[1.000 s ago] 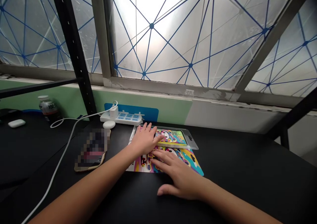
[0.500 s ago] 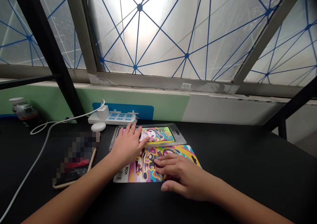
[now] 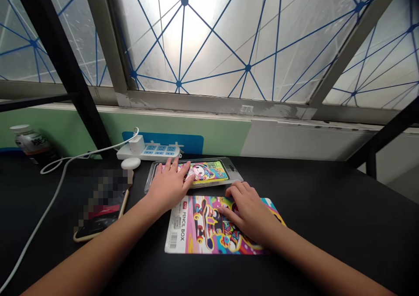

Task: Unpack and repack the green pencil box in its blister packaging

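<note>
Sliding card [image 3: 209, 230] nearer and rightward, farther from case [image 3: 209, 173] — parted, seemingly, but unlifted, flat on desk [image 3: 327, 208]. Half-open right hand [image 3: 250, 208] across its far edge, flat-spread left hand [image 3: 168, 184] atop case — no visible grip.

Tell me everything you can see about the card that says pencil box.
The card is flat, thin and looks like glossy cardboard, with rounded corners. A pale strip at its left end carries the sideways words PENCIL BOX and a barcode; the rest is bright cartoon print in pink, yellow and blue, including a skateboard. It lies face up on the black table, nearer the wearer than the clear plastic package. The right hand rests on it, partly hiding its right side.
</note>
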The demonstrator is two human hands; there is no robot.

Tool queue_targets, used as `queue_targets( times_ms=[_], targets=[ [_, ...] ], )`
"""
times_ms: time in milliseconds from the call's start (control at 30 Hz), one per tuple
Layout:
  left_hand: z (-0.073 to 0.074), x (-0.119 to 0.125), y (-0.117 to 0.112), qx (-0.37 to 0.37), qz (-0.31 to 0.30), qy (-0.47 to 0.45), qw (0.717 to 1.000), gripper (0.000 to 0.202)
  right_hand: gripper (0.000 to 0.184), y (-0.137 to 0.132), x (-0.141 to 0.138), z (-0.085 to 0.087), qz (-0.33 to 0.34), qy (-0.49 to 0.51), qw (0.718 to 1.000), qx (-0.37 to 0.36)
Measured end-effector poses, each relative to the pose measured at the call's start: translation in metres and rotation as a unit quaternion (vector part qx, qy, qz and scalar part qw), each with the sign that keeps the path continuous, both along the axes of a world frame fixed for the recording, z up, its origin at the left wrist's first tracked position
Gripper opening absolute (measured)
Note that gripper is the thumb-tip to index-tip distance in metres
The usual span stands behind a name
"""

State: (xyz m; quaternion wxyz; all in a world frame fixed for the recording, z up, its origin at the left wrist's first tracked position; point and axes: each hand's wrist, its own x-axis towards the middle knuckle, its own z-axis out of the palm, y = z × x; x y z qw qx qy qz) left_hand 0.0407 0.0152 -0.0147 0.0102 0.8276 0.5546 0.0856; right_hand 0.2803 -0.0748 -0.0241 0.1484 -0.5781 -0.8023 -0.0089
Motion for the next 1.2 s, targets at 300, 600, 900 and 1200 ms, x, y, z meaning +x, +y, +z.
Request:
queue_targets(
  times_ms=[300, 600, 900, 1200],
  targets=[
    [0.012, -0.007, 0.002, -0.062, -0.038, -0.026, 0.997, 0.064, 0.035, -0.005, 0.013, 0.028, -0.055, 0.097, 0.992, -0.05],
    [0.018, -0.01, -0.003, -0.101, -0.084, -0.06, 0.989, 0.064, 0.052, 0.043, 0.119, 0.032, -0.132, 0.137, 0.953, -0.237],
    [0.006, -0.017, -0.02, -0.062, -0.087, -0.035, 0.994, 0.06, 0.043, 0.036, 0.075, 0.027, -0.085, 0.169, 0.969, -0.157],
    [0.005, -0.025, -0.033, -0.072, -0.094, -0.028, 0.993, 0.062, 0.043, 0.043, 0.104, 0.027, -0.102, 0.177, 0.947, -0.248]
  ],
)
